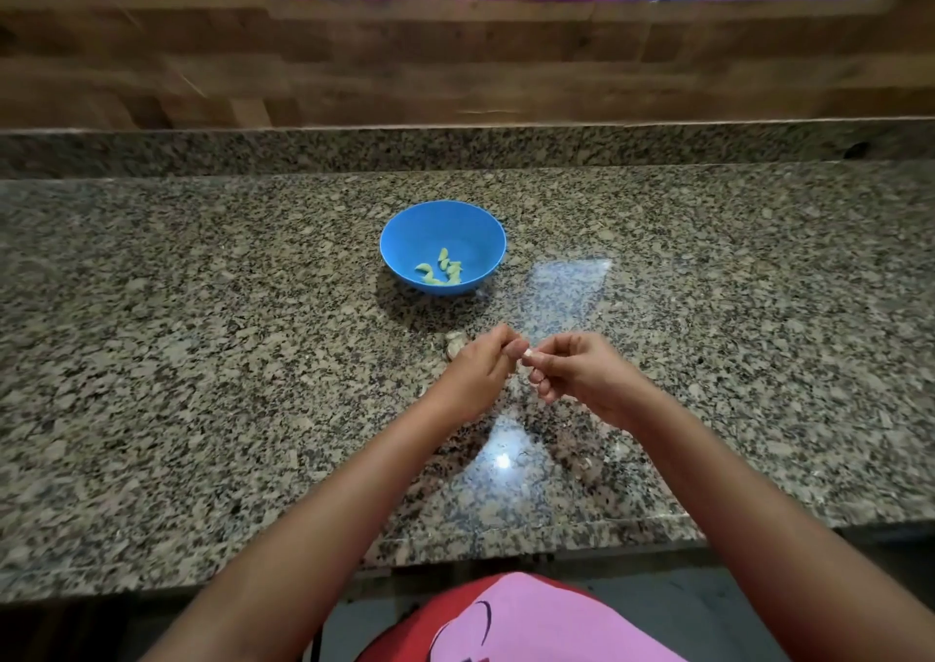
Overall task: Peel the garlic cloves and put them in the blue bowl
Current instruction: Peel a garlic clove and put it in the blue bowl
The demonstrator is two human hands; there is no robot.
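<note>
Garlic clove (527, 353) pinched between left hand (478, 368) and right hand (577, 373), near side of blue bowl (405, 236); peeled cloves (441, 269) held inside bowl.

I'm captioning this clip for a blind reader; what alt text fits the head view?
Two hands, the left hand and the right hand, pinch a small garlic clove between them above a speckled granite counter. Behind them a blue bowl holds a few peeled cloves, and more garlic lies beside the left hand.
</note>
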